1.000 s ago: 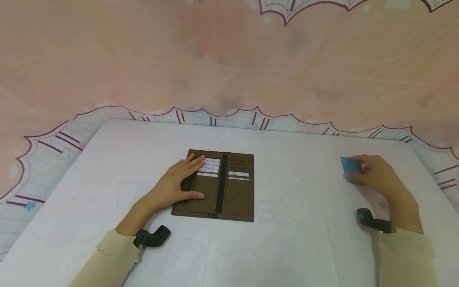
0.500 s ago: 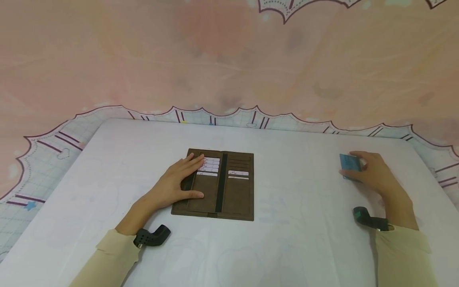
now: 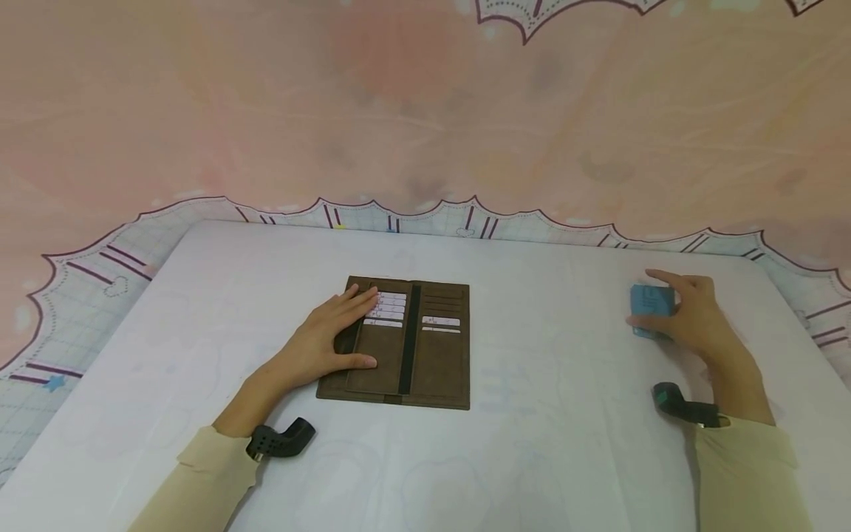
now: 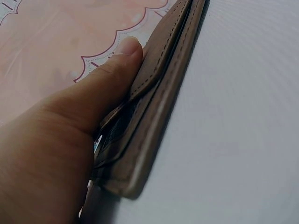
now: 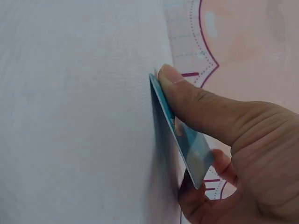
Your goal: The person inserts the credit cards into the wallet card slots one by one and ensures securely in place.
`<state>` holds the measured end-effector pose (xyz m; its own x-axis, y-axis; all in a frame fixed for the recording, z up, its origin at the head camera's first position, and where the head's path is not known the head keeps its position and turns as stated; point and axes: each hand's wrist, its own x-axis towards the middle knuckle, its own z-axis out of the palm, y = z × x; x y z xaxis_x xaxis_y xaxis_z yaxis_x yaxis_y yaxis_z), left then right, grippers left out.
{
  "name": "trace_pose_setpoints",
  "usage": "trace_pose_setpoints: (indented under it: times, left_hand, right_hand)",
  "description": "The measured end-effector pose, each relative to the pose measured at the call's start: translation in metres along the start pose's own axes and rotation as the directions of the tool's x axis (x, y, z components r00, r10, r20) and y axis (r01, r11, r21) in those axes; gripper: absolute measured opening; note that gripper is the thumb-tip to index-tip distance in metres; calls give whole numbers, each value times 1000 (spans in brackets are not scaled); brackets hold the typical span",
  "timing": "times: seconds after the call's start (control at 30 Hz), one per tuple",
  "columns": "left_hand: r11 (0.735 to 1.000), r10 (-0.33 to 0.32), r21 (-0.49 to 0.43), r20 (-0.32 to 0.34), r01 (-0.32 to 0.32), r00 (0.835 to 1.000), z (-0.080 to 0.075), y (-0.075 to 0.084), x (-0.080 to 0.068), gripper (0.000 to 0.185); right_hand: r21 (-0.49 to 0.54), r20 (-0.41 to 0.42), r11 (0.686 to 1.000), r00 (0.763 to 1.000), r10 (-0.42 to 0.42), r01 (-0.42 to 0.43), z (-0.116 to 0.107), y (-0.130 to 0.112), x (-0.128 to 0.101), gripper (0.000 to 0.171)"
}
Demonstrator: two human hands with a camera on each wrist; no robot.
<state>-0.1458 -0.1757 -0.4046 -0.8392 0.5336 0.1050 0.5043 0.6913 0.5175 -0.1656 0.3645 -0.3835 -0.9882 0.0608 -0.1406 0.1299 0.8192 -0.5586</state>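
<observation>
A brown bifold wallet (image 3: 439, 369) lies unfolded on the white table, with white cards showing in slots on both halves. My left hand (image 3: 319, 340) rests on its left half, fingers spread and thumb stretched across the lower pocket. The left wrist view shows that thumb on the stitched edge of the wallet (image 4: 154, 70). Far to the right, a blue card (image 3: 651, 301) is held in my right hand (image 3: 698, 318). My right thumb lies on the card's face and the index finger is lifted off it. In the right wrist view the card (image 5: 194, 149) tilts, with curled fingers at its lower end.
The white tabletop (image 3: 532, 443) spreads around the wallet and between both hands. Behind it hangs a peach cloth (image 3: 425, 111) with a scalloped, patterned border. A black wrist camera (image 3: 282, 437) sits on the left wrist, another camera (image 3: 685, 405) on the right.
My right hand has shifted slightly left with the blue card, whose face now turns more toward the head camera. The right index finger has lifted away. The left hand and wallet stay put.
</observation>
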Motion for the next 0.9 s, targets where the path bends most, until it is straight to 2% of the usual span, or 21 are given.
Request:
trace_pose_setpoints:
  times: [0.1, 0.23, 0.33, 0.53, 0.73, 0.9]
  left_hand:
    - [1000, 1, 2, -4, -1, 1000, 0, 0, 0, 95]
    - [1000, -1, -1, -3, 1, 1000, 0, 0, 0, 94]
    - [1000, 0, -5, -2, 0, 1000, 0, 0, 0, 94]
    - [1000, 0, -10, 0, 0, 1000, 0, 0, 0, 94]
    - [1000, 6, -8, -2, -6, 1000, -1, 1, 0, 94]
    - [1000, 15, -14, -17, -15, 1000, 2, 0, 0, 94]
  right_hand:
    - [-7, -10, 1000, 1000, -7, 7, -1, -2, 0, 98]
    - [-49, -23, 998, 999, -33, 32, -2, -6, -1, 82]
    - [-45, -29, 999, 999, -14, 13, -5, -7, -3, 74]
    - [41, -100, 995, 991, 92, -88, -7, -10, -5, 75]
    - [129, -170, 988, 980, 101, -79, -8, -13, -4, 68]
    - [204, -175, 977, 979, 101, -65, -9, -20, -5, 70]
